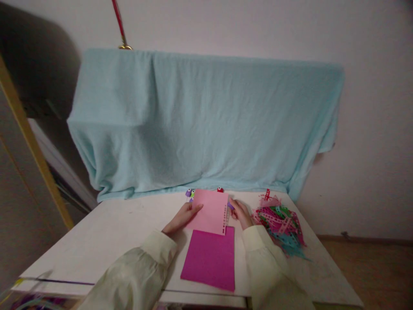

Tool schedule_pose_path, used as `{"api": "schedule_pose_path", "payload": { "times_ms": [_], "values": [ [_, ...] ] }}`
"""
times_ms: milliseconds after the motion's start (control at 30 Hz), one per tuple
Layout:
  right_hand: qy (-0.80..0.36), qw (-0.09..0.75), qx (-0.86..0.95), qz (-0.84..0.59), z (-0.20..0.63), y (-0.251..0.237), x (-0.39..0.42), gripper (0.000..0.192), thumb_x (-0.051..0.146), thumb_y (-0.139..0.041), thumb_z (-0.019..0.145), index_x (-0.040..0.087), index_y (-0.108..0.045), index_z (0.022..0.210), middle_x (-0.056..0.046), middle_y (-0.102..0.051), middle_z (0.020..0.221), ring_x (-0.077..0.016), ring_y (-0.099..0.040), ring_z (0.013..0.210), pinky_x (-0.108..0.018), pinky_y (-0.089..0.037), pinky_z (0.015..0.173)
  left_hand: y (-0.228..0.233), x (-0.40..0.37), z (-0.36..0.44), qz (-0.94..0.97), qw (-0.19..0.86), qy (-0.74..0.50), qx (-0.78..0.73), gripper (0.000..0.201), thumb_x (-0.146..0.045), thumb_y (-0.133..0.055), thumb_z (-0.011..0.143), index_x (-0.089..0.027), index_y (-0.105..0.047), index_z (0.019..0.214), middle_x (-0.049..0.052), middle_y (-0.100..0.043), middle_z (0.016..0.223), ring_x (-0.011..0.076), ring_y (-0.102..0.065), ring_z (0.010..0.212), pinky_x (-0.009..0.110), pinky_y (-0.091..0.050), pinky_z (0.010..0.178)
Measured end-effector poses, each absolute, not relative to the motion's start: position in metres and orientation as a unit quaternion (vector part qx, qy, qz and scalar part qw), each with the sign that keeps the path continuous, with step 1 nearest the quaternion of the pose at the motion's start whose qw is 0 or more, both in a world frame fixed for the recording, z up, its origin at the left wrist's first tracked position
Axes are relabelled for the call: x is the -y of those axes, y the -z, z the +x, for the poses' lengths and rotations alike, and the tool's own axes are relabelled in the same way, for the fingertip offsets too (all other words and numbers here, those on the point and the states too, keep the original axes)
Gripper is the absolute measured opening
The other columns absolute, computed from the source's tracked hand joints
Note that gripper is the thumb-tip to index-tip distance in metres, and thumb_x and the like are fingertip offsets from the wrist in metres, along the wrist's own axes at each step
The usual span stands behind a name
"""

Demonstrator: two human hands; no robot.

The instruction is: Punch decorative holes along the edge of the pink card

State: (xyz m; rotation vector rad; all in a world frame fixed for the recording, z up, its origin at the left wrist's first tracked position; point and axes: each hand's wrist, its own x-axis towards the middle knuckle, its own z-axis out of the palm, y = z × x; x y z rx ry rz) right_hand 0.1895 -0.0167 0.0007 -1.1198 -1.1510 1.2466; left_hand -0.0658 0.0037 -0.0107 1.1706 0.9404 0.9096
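1. The light pink sheet [211,211] lies on the white table [97,241] just below the centre of the frame, between the two hands, its lower edge overlapping the top of the magenta sheet [209,260]
2. The left hand [182,217] rests flat on the left edge of the light pink sheet, fingers stretched out and pointing toward the upper right, pressing the paper down
3. The right hand [240,213] sits at the right edge of the same sheet, fingers curled around a small purple punch [230,206]; how tightly it grips is too small to tell
4. A row of small punched holes [225,219] runs down the right margin of the light pink sheet, just beside the right hand
5. To the right of the right hand, close to it, lies a heap of coloured paper strips [280,226] in pink, green and blue
6. Behind the sheet, at the table's far edge, stand small punches [190,193] in purple and green and a red one [220,189]
7. A light blue cloth [206,120] drapes over something bulky behind the table, filling the middle of the frame
8. Both forearms, in pale cream sleeves [138,275], come up from the bottom edge and converge on the sheet, wrists low near the table
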Motion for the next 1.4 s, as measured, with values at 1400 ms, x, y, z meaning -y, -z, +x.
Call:
{"api": "schedule_pose_path", "payload": {
  "times_ms": [1400],
  "values": [
    [-0.133,0.443,0.631,-0.623,0.2,0.029,-0.017,0.035,0.054,-0.057,0.08,0.022,-0.068,0.087,-0.007,-0.062,0.085,-0.0236,-0.057,0.084,-0.036,-0.044,0.079,0.014,-0.021,-0.081,0.285,0.704,-0.562,-0.327,0.038,-0.034,-0.06,0.086,-0.003,-0.059,0.109,0.019,-0.071,0.098,0.0242,-0.07,0.081,0.033,-0.057,0.071]
  ]
}}
